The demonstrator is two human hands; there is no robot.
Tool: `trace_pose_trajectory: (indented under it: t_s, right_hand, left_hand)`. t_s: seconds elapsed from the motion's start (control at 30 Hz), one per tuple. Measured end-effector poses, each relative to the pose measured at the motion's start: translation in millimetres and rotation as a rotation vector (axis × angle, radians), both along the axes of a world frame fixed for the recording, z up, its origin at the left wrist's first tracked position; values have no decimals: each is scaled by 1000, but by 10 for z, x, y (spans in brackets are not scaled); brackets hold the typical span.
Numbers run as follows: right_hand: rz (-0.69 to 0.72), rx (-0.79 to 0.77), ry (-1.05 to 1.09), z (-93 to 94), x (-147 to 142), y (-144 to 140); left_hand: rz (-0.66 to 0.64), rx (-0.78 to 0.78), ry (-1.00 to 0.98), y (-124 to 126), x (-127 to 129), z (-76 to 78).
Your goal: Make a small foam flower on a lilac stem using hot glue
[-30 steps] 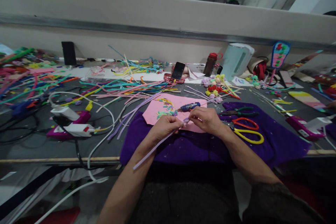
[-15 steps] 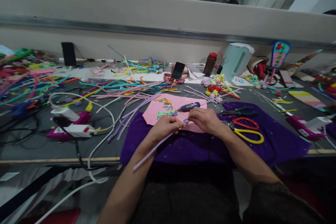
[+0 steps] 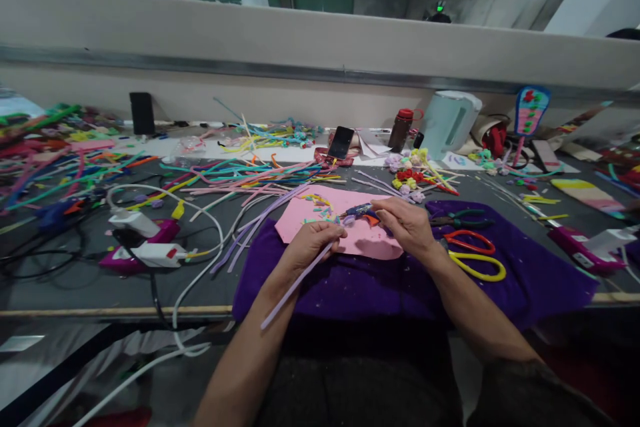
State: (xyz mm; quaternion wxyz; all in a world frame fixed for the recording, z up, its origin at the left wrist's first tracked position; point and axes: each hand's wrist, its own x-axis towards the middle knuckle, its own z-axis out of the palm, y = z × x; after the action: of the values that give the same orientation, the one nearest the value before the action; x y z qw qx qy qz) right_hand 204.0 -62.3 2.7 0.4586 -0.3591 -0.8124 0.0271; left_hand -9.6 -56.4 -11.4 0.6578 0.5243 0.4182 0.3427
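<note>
My left hand (image 3: 311, 244) pinches the top end of a long lavender pipe cleaner (image 3: 293, 288) that slants down toward my lap. Just beyond its tip, my right hand (image 3: 406, 224) closes its fingers on the rear of a small blue glue tool (image 3: 356, 211) lying on a pink foam sheet (image 3: 295, 227). Short coloured snippets (image 3: 319, 203) lie on the pink sheet. The sheet rests on a purple cloth (image 3: 350, 287) spread over the grey table.
Red scissors (image 3: 467, 240), yellow scissors (image 3: 477, 268) and green pliers (image 3: 457, 219) lie right of my hands. Loose pipe cleaners (image 3: 240, 173) cover the left. Magenta glue guns (image 3: 145, 247) (image 3: 580, 247), white cables, a phone (image 3: 341, 141), a bottle (image 3: 400, 127) and small flowers (image 3: 413, 170) surround.
My right hand has let go of the pipe cleaner's tip and moved forward onto the blue glue tool. The left hand keeps the pipe cleaner. The view tilted slightly.
</note>
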Motion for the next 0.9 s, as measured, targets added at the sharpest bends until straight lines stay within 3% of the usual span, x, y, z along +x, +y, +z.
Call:
trace_pose_trajectory:
  t_s: [0.3,0.53,0.77,0.9]
  right_hand:
    - [60,-40,-122,-186,-124,49]
    - [21,-35,-211,-251,-166,39]
    - [44,-8,-224,-282,-204,31]
    - [60,-13,-223,-304,-202,36]
  left_hand:
    - [78,-66,-249,41,-47,-45]
    - [175,-118,-456,45,-60,-38]
    - [193,-37,-636,-3,-74,11]
    - [189,-27,-642,-4,-87,-6]
